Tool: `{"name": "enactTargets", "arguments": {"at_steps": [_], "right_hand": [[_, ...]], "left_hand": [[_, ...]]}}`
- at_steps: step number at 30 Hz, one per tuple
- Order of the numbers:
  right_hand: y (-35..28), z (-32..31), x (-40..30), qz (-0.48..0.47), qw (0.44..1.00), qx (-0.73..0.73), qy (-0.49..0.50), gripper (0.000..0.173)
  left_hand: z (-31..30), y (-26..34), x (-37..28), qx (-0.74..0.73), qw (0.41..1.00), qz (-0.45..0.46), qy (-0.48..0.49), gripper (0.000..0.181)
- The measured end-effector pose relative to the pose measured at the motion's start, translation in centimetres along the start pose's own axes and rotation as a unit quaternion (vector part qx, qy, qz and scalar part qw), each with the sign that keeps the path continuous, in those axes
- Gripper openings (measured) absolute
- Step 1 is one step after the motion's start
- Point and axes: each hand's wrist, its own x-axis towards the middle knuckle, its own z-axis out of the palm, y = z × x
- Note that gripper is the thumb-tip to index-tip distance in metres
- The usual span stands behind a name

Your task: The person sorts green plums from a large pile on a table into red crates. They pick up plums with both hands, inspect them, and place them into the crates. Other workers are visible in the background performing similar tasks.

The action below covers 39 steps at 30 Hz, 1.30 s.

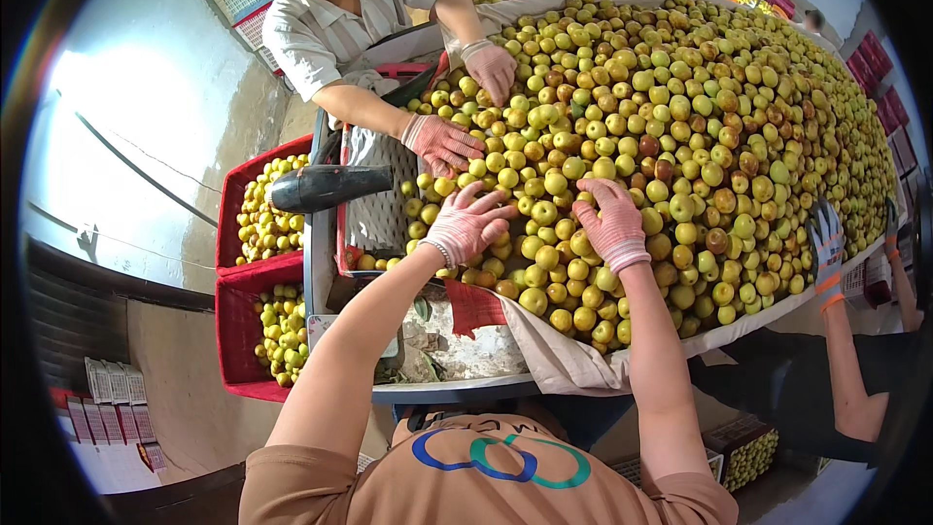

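A wide heap of small round yellow-green fruits, some blushed red-brown and looking like jujubes, fills the cloth-lined table. My left hand, in a pink-and-white striped knit glove with a beaded bracelet at the wrist, rests on the heap's near left edge, fingers spread. My right hand wears a matching glove and lies palm down further right. Its fingers curl over the fruits, and one fruit shows between thumb and finger; whether it is gripped is unclear. Left of my left hand is a pale perforated chute with a red rim.
A co-worker's gloved hands touch the fruits opposite. Another person's grey-and-orange glove reaches in at right. A black tapered cylinder juts over the chute. Red-lined crates of fruit stand left. Beige cloth drapes the near edge.
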Motion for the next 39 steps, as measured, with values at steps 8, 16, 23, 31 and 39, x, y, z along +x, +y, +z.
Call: {"name": "enactTargets", "arguments": {"at_steps": [8,16,23,31,39], "right_hand": [[0.4,-0.1,0.1,0.013,1.0,0.028,-0.002,0.026],[-0.4,-0.6,0.1,0.062,0.998,-0.006,-0.025,0.025],[-0.8,-0.5,0.2,0.052,0.998,-0.017,-0.035,0.023],[-1.0,-1.0,0.2,0.053,0.997,-0.027,-0.057,0.024],[-2.1,2.5,-0.9,0.043,0.878,0.476,-0.038,0.047]], "left_hand": [[-4.4,-3.8,-4.6,0.055,0.946,-0.229,-0.22,0.061],[-5.6,5.5,-0.8,-0.15,0.987,0.065,-0.014,0.055],[0.2,6.1,3.2,-0.031,0.999,-0.007,0.03,0.034],[-0.3,-2.2,-1.3,-0.003,0.997,-0.058,0.05,0.029],[-6.2,5.6,0.1,-0.338,0.907,-0.054,0.244,0.043]]}}
